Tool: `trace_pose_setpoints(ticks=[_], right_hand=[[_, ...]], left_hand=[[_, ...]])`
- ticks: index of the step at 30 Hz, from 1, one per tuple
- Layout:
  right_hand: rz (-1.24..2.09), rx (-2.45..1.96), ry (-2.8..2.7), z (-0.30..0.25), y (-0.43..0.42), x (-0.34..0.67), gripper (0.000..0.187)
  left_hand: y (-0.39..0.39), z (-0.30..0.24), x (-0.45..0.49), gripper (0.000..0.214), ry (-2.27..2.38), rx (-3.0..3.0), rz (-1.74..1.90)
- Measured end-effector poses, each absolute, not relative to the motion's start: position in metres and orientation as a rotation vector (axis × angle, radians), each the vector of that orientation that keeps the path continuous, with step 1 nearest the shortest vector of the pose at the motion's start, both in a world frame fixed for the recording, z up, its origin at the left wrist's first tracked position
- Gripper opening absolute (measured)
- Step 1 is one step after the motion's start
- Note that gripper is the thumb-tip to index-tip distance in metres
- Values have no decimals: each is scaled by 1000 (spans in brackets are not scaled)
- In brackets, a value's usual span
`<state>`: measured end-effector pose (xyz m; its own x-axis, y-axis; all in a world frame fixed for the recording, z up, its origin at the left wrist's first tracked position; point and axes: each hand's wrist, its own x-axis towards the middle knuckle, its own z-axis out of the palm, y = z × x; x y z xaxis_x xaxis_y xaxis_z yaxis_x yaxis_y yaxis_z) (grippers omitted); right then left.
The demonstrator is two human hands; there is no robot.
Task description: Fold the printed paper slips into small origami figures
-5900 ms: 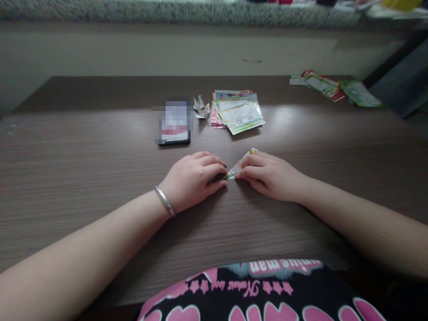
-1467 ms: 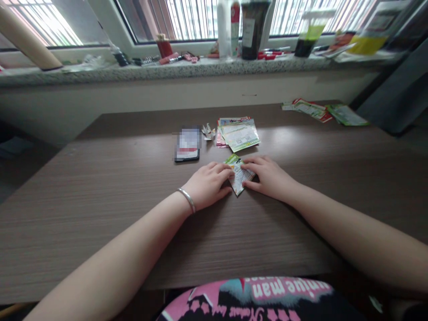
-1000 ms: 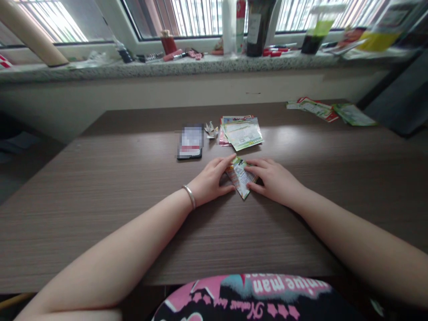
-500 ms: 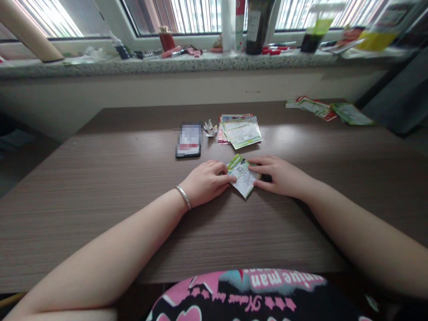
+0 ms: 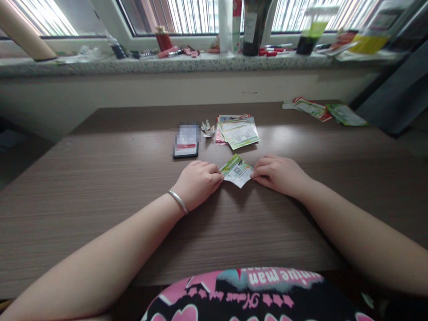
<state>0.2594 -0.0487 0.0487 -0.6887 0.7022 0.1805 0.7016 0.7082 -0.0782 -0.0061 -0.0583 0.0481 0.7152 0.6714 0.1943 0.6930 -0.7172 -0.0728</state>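
A small folded square of printed paper (image 5: pixel 236 170), green and white, is held between both hands just above the brown table (image 5: pixel 100 187). My left hand (image 5: pixel 197 183), with a silver bracelet on the wrist, pinches its left corner with curled fingers. My right hand (image 5: pixel 280 174) pinches the right corner the same way. The paper's lower tip points toward me.
Beyond the hands lie a black phone (image 5: pixel 186 141), a small folded paper crane (image 5: pixel 207 129) and a stack of printed leaflets (image 5: pixel 238 131). More leaflets (image 5: pixel 323 110) lie at the far right. Bottles and clutter line the windowsill (image 5: pixel 187 62).
The paper went from a folded triangle to a square piece. In the last half second both hands moved to its side corners and lifted it slightly.
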Motion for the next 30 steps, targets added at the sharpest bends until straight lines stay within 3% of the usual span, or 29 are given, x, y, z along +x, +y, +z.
trace_pose_setpoints(ticks=[8, 13, 16, 26, 30], right_hand=[[352, -1264, -2492, 41, -40, 257, 18], [288, -1569, -2370, 39, -41, 244, 31], [221, -1676, -2336, 38, -41, 238, 28], [350, -1579, -2295, 32, -36, 244, 19], [471, -1406, -2201, 27, -35, 249, 9]], left_hand=[[-56, 46, -2, 27, -1375, -2752, -342], [-39, 37, -3, 30, -1484, -2826, -441], [-33, 34, -3, 31, -1565, -2833, -474], [-35, 32, 0, 21, -1659, -2791, -559], [-40, 32, -4, 33, -1541, -2788, -784]])
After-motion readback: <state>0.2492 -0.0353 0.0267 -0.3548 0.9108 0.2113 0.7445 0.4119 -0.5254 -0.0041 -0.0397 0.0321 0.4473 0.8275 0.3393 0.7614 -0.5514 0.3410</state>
